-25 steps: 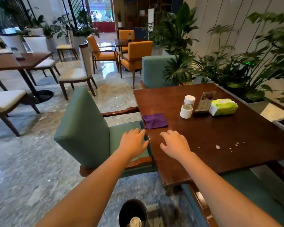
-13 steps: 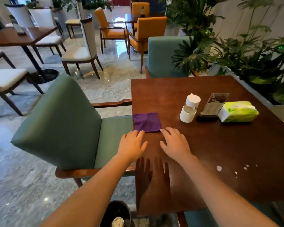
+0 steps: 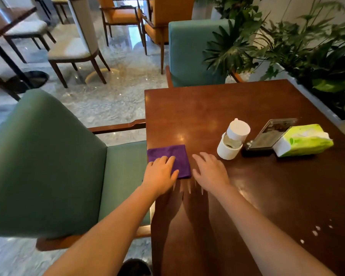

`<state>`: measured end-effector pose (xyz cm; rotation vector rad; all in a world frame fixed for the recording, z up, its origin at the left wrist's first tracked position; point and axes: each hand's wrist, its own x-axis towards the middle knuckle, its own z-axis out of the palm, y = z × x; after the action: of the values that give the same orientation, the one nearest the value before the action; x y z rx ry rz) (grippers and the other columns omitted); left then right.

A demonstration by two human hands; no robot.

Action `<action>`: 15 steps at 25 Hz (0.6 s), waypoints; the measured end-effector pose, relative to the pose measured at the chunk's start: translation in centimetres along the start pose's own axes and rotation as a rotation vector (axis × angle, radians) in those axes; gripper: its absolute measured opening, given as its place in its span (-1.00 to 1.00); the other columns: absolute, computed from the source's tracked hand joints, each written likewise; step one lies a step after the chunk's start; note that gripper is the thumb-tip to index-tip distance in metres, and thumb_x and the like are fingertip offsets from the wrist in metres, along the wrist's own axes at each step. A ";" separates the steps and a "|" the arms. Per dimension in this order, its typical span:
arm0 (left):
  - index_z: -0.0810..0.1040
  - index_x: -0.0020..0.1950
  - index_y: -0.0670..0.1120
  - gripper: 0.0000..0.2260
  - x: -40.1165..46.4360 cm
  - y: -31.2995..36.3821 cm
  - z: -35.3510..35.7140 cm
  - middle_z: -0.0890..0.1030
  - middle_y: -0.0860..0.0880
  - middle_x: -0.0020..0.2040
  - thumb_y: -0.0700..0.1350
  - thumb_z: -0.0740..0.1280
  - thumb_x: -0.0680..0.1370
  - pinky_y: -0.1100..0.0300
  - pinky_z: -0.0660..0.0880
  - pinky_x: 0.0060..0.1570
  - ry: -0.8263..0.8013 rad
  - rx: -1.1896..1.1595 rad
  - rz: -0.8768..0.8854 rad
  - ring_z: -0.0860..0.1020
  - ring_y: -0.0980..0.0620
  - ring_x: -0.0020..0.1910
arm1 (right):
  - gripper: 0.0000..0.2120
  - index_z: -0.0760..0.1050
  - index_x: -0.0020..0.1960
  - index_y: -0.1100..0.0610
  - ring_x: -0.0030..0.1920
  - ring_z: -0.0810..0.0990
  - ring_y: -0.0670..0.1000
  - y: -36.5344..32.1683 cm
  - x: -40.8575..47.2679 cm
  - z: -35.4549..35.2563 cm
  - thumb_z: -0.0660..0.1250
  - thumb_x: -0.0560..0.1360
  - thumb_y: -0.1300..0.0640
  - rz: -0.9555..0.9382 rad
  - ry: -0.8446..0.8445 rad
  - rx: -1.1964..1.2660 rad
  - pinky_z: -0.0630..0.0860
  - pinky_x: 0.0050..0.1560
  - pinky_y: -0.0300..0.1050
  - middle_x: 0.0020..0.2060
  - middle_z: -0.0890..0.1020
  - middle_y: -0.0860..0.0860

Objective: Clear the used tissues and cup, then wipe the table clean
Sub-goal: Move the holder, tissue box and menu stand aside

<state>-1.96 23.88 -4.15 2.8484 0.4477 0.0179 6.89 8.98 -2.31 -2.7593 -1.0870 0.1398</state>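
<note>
Head view shows our left hand (image 3: pixel 161 174) laid flat with fingers spread on the near edge of the folded purple cloth (image 3: pixel 172 156), which lies at the left edge of the wooden table (image 3: pixel 207 104). Our right hand (image 3: pixel 210 172) hovers just beside the cloth, fingers loosely spread, holding nothing. White crumbs (image 3: pixel 316 230) dot the table near its right front. No loose tissues or used cup show on the table, so wiping looks like what is left. We judge the risks to be these: a wide sweep could knock the white lidded container (image 3: pixel 230 142) near the right hand, or push crumbs onto the green chair (image 3: pixel 48 166).
</note>
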 end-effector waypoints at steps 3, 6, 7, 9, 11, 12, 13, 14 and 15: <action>0.30 0.38 -0.08 -0.57 3.9 1.6 -0.5 0.49 -0.10 0.23 0.07 0.18 0.57 -0.01 0.41 0.08 0.035 -0.035 0.046 0.46 -0.12 0.18 | -0.56 0.28 0.38 0.07 0.31 0.34 0.11 2.4 2.5 -1.8 0.21 0.52 0.04 0.028 0.059 -0.021 0.33 0.25 0.05 0.34 0.38 0.08; 0.33 0.34 -0.09 -0.61 7.0 4.2 0.7 0.51 -0.09 0.17 0.05 0.19 0.57 0.01 0.40 0.01 0.066 -0.064 0.077 0.48 -0.12 0.14 | -0.56 0.32 0.36 0.10 0.30 0.36 0.15 5.7 4.8 -3.6 0.24 0.50 0.07 0.041 0.138 -0.088 0.32 0.23 0.10 0.32 0.40 0.12; 0.34 0.34 -0.09 -0.61 7.7 5.1 1.5 0.52 -0.09 0.16 0.05 0.19 0.57 0.02 0.39 0.00 0.060 -0.080 0.085 0.48 -0.12 0.13 | -0.57 0.34 0.34 0.12 0.29 0.37 0.17 7.0 5.5 -3.9 0.26 0.49 0.09 0.046 0.161 -0.108 0.32 0.22 0.12 0.32 0.41 0.15; 0.34 0.34 -0.09 -0.61 8.6 6.7 3.8 0.51 -0.08 0.16 0.04 0.19 0.56 0.01 0.40 0.01 0.026 -0.098 0.107 0.47 -0.11 0.13 | -0.60 0.40 0.28 0.15 0.28 0.38 0.20 9.3 6.6 -4.3 0.29 0.46 0.13 0.059 0.197 -0.132 0.34 0.19 0.17 0.31 0.42 0.19; 0.35 0.32 -0.08 -0.62 9.4 8.4 6.4 0.49 -0.08 0.18 0.05 0.19 0.56 0.00 0.39 0.07 -0.019 -0.103 0.127 0.44 -0.10 0.17 | -0.59 0.40 0.29 0.13 0.30 0.36 0.20 11.3 7.2 -4.2 0.31 0.46 0.12 0.086 0.212 -0.143 0.36 0.18 0.17 0.32 0.41 0.19; 0.34 0.33 -0.08 -0.62 9.6 9.1 7.5 0.48 -0.08 0.22 0.05 0.18 0.56 0.00 0.38 0.12 -0.043 -0.109 0.135 0.42 -0.10 0.21 | -0.56 0.36 0.33 0.11 0.31 0.34 0.19 12.0 7.5 -4.0 0.30 0.47 0.11 0.092 0.201 -0.144 0.36 0.19 0.15 0.34 0.38 0.18; 0.31 0.37 -0.07 -0.60 9.7 10.0 8.7 0.44 -0.08 0.28 0.06 0.17 0.57 -0.01 0.35 0.19 -0.074 -0.115 0.141 0.37 -0.10 0.28 | -0.53 0.31 0.37 0.09 0.33 0.31 0.19 12.7 7.7 -3.8 0.29 0.48 0.09 0.096 0.186 -0.136 0.37 0.20 0.14 0.36 0.35 0.17; 0.27 0.41 -0.06 -0.57 9.6 10.7 9.7 0.38 -0.09 0.36 0.07 0.15 0.58 -0.02 0.29 0.28 -0.109 -0.113 0.138 0.29 -0.09 0.36 | -0.50 0.27 0.39 0.07 0.35 0.28 0.19 13.1 7.8 -3.6 0.28 0.48 0.08 0.094 0.178 -0.122 0.40 0.20 0.14 0.37 0.32 0.16; 0.21 0.46 -0.04 -0.54 9.4 11.5 10.7 0.28 -0.10 0.45 0.08 0.12 0.59 -0.03 0.20 0.36 -0.150 -0.101 0.128 0.19 -0.08 0.44 | -0.48 0.24 0.41 0.05 0.35 0.27 0.19 13.6 7.9 -3.3 0.28 0.49 0.07 0.092 0.176 -0.101 0.43 0.19 0.14 0.38 0.30 0.16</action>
<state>11.03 13.49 -11.85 2.7498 0.2266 -0.1441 22.20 4.22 -1.87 -2.8465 -0.9481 -0.1479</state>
